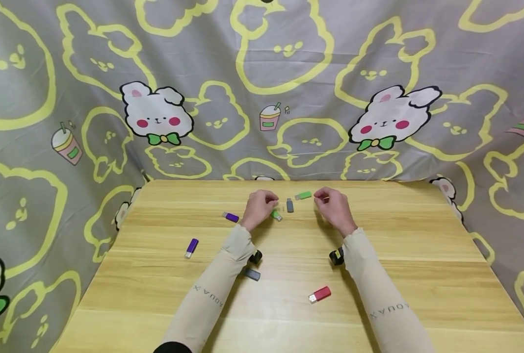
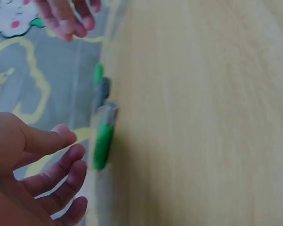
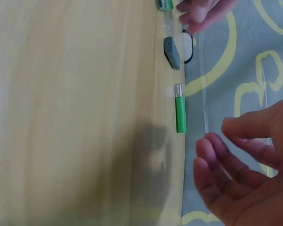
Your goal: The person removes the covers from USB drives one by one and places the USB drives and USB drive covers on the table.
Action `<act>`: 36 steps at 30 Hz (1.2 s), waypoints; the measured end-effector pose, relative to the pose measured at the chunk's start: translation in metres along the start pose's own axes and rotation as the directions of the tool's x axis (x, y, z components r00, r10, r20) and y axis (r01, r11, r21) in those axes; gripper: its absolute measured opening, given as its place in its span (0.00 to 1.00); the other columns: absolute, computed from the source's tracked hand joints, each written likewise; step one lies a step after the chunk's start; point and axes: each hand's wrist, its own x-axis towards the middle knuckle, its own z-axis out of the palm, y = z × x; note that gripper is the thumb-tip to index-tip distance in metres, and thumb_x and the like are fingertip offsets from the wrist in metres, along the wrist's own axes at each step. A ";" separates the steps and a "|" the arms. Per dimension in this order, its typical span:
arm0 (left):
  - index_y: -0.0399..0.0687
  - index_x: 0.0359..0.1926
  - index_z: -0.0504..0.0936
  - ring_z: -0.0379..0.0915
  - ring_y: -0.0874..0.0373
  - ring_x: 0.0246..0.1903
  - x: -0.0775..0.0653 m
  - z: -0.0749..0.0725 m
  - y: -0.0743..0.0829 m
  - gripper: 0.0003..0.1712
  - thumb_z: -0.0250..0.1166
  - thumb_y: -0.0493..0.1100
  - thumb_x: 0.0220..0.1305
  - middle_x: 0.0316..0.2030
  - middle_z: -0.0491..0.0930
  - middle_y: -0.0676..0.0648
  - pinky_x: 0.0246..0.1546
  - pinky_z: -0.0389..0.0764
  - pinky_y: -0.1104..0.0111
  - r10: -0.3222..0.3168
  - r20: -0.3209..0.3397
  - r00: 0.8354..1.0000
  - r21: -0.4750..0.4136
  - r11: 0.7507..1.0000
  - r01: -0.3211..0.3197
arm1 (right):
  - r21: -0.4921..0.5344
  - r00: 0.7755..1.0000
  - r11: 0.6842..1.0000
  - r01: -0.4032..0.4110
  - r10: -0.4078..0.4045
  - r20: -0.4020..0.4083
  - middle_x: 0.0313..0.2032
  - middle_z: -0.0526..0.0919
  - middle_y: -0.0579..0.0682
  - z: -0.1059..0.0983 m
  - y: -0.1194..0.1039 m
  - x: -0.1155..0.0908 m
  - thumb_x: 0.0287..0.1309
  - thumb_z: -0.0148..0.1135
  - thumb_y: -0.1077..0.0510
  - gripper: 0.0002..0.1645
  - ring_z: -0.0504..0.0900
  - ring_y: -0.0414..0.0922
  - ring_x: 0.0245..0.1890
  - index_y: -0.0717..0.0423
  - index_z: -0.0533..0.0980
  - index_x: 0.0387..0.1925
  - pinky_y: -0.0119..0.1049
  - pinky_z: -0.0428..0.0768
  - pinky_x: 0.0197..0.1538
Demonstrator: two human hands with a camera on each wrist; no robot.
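Observation:
My left hand hovers over the far part of the table with fingers loosely bent and nothing between them. Beside it is a green USB stick, also close past the fingertips in the left wrist view. My right hand is likewise relaxed, thumb apart from the fingers, holding nothing. Just left of its fingertips lies a second green USB stick, its metal plug pointing left. A grey USB stick lies between the two hands, plug toward the back.
Two purple USB sticks lie on the left of the wooden table. Another grey stick is partly under the left forearm. A red one lies near the front. Behind the table hangs a patterned curtain.

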 end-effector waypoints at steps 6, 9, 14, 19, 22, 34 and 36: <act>0.35 0.50 0.87 0.82 0.50 0.42 -0.021 -0.027 -0.008 0.11 0.65 0.33 0.70 0.42 0.88 0.42 0.47 0.83 0.60 0.019 -0.114 0.993 -0.119 0.992 -0.032 | -0.013 0.997 0.997 0.074 -0.073 0.021 0.45 0.85 0.62 0.001 0.004 0.009 0.68 0.60 0.67 0.11 0.84 0.59 0.46 0.68 0.81 0.48 0.52 0.84 0.51; 0.35 0.51 0.86 0.82 0.50 0.43 -0.035 -0.036 -0.012 0.11 0.65 0.33 0.71 0.43 0.87 0.42 0.48 0.83 0.60 0.018 -0.156 0.988 -0.193 0.980 -0.048 | -0.037 0.993 0.993 0.108 -0.106 0.057 0.49 0.83 0.64 0.002 0.008 0.011 0.67 0.61 0.69 0.13 0.82 0.60 0.50 0.69 0.80 0.51 0.54 0.82 0.55; 0.37 0.51 0.86 0.83 0.50 0.45 -0.053 -0.047 -0.016 0.10 0.65 0.35 0.72 0.43 0.87 0.41 0.49 0.84 0.60 0.005 -0.238 0.971 -0.296 0.952 -0.077 | -0.101 0.980 0.981 0.166 -0.153 0.126 0.55 0.79 0.64 0.007 0.013 0.017 0.65 0.63 0.70 0.17 0.77 0.61 0.57 0.66 0.79 0.55 0.58 0.77 0.61; 0.37 0.51 0.86 0.83 0.47 0.45 -0.062 -0.055 -0.016 0.11 0.65 0.35 0.72 0.43 0.86 0.40 0.49 0.84 0.61 -0.004 -0.316 0.949 -0.369 0.922 -0.119 | -0.153 0.957 0.955 0.252 -0.223 0.188 0.56 0.79 0.64 0.015 0.009 0.028 0.63 0.61 0.72 0.17 0.77 0.62 0.58 0.67 0.80 0.54 0.58 0.76 0.62; 0.37 0.51 0.86 0.82 0.47 0.45 -0.064 -0.055 -0.019 0.11 0.65 0.35 0.72 0.44 0.86 0.39 0.46 0.82 0.67 -0.013 -0.323 0.946 -0.396 0.910 -0.123 | -0.178 0.949 0.945 0.275 -0.237 0.207 0.55 0.80 0.64 0.020 0.005 0.036 0.60 0.60 0.75 0.18 0.78 0.61 0.57 0.69 0.81 0.51 0.56 0.77 0.62; 0.25 0.47 0.84 0.81 0.33 0.44 -0.076 -0.062 -0.001 0.09 0.63 0.27 0.70 0.43 0.84 0.27 0.43 0.80 0.72 -0.030 -0.372 0.928 -0.410 0.902 -0.135 | -0.223 0.935 0.930 0.293 -0.229 0.272 0.48 0.84 0.63 0.035 -0.001 0.045 0.57 0.59 0.78 0.17 0.83 0.58 0.50 0.69 0.83 0.48 0.48 0.84 0.53; 0.23 0.47 0.84 0.82 0.33 0.44 -0.078 -0.062 0.009 0.09 0.62 0.26 0.70 0.42 0.84 0.27 0.44 0.82 0.69 -0.012 -0.367 0.930 -0.415 0.897 -0.152 | -0.253 0.941 0.924 0.285 -0.220 0.258 0.48 0.85 0.62 0.030 0.002 0.045 0.58 0.60 0.78 0.17 0.83 0.58 0.50 0.69 0.84 0.48 0.49 0.84 0.53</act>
